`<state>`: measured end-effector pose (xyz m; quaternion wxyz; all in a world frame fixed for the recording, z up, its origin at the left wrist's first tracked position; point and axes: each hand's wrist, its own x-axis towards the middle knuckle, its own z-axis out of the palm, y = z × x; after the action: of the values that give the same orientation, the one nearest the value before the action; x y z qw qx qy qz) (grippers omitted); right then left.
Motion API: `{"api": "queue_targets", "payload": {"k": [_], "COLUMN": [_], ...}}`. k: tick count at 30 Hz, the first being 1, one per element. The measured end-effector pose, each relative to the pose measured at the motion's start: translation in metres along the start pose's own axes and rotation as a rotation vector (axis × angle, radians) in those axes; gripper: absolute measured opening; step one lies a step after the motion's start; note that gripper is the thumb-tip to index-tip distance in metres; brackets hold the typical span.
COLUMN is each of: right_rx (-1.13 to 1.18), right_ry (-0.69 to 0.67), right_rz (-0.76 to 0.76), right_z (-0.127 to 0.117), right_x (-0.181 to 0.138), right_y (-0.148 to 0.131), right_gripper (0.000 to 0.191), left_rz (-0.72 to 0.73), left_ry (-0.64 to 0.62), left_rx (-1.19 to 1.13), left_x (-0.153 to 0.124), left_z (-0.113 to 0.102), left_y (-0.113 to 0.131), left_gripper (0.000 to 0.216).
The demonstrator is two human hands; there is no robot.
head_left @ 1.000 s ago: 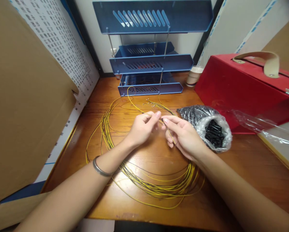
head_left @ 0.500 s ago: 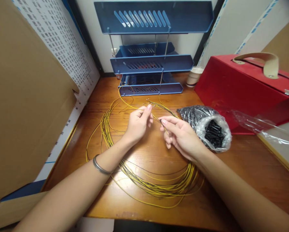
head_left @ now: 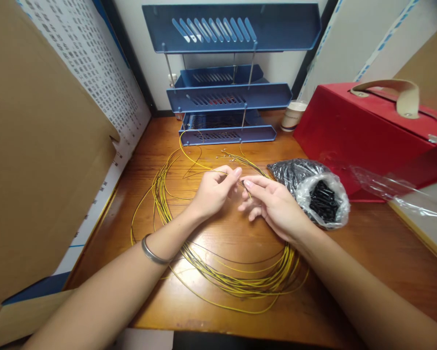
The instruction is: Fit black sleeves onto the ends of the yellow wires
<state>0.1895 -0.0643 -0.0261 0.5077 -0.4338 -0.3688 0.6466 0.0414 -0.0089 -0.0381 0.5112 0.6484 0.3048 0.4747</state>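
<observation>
A loose coil of several thin yellow wires point(head_left: 240, 284) lies on the wooden table point(head_left: 368, 253). My left hand point(head_left: 213, 192) pinches one yellow wire between thumb and forefinger at the middle of the table. My right hand point(head_left: 273, 201) pinches the same wire's end, or a small dark piece on it, right beside the left fingertips; its other fingers are spread. A clear plastic bag of small black parts point(head_left: 322, 197) lies just right of my right hand.
A blue three-tier letter tray point(head_left: 227, 95) stands at the back. A red box with a tan handle point(head_left: 372, 129) and a paper cup point(head_left: 293, 115) are at the right. A cardboard panel point(head_left: 39, 146) walls off the left side.
My left hand moved away to the left along the wire, then came back beside the right fingertips. My right hand's lower fingers have spread. The wire loop at the back shifted left.
</observation>
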Motion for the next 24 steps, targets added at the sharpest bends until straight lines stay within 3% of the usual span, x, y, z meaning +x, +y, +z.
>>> {"api": "queue_targets", "payload": {"k": [10, 18, 24], "right_rx": [0.013, 0.006, 0.011], "right_ry": [0.013, 0.012, 0.004], "right_rz": [0.004, -0.017, -0.025], "right_z": [-0.0017, -0.0022, -0.0014], "right_x": [0.0003, 0.0000, -0.0002], "right_y": [0.0003, -0.0005, -0.0004], "right_gripper": [0.054, 0.050, 0.050], "left_rz": [0.016, -0.044, 0.014], "left_ry": [0.142, -0.055, 0.029], "left_rx": [0.004, -0.007, 0.014], "left_x": [0.0039, -0.0004, -0.0006], "left_z": [-0.0015, 0.0002, 0.0013], "left_y": [-0.0037, 0.0008, 0.0001], "left_gripper": [0.046, 0.045, 0.043]}}
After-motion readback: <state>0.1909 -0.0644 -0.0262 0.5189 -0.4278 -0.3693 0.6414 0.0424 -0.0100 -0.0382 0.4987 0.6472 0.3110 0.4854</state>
